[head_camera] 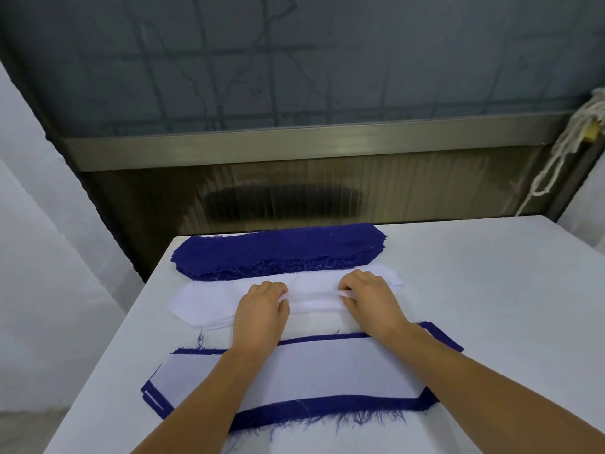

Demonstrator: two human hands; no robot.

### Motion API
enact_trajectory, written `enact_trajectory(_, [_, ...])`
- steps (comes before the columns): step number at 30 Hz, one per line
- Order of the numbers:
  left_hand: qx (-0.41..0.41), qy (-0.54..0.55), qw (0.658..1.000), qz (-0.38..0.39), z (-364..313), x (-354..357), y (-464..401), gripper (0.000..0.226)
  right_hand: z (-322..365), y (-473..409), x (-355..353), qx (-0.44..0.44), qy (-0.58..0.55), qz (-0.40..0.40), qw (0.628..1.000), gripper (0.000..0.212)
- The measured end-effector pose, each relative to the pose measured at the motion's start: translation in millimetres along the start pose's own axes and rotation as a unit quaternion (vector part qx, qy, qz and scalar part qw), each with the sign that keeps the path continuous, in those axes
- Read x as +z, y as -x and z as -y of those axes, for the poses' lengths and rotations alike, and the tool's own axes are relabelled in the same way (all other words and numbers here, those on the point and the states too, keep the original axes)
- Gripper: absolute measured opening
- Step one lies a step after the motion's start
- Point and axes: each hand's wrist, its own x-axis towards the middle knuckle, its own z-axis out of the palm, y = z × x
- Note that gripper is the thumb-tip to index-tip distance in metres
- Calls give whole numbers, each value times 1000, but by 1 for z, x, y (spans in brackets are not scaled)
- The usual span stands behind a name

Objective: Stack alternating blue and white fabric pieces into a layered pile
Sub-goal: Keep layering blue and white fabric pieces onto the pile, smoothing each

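White fabric stack (pixel 203 306) lies under both hands; left hand (pixel 262 309) and right hand (pixel 370 299) pinch its top piece (pixel 314 301) to peel it. Layered pile (pixel 327 371) waits nearer the wrists; blue stack (pixel 278 253) lies beyond the fingertips.

My head cam feed is pretty evenly lit, soft daylight-ish, nothing harsh. The flat white table top (pixel 491 290) reads bright but not blown out. I see a dull sheen on the grey metal ledge (pixel 294 142) behind it, and a dark smudgy reflection on the brown ribbed panel (pixel 278 198) below. Shadows are faint. Wide-angle bends straight lines near the edges; detail looks slightly soft.
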Motion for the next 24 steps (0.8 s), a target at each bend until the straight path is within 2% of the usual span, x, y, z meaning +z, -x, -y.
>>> enact_trajectory(4, [5, -2, 1000, 26, 2, -4, -6, 33, -3, 2, -4, 51, -62, -3, 997, 13])
enact_trajectory(8, [23, -45, 998, 33, 6, -25, -13, 24, -3, 5, -16, 53, -89, -10, 995, 14])
enact_trajectory(12, [45, -92, 995, 21, 6, -64, 0, 17, -9, 27, -37, -12, -69, -45, 996, 16])
enact_trajectory(16, [97, -77, 992, -1, 24, -88, 50, 30, -12, 74, -51, -123, -64, -68, 988, 24])
enact_trajectory(19, [160, -74, 983, -55, 47, -92, 88, 12, -15, 110, -50, -147, -49, -40, 987, 34])
enact_trajectory(21, [158, -75, 982, -69, 57, -92, 100, 25, -16, 123, -48, -150, -40, -27, 987, 39])
enact_trajectory(24, [114, -70, 989, -70, 60, -98, 103, 25, -17, 127, -48, -151, -20, -31, 988, 44])
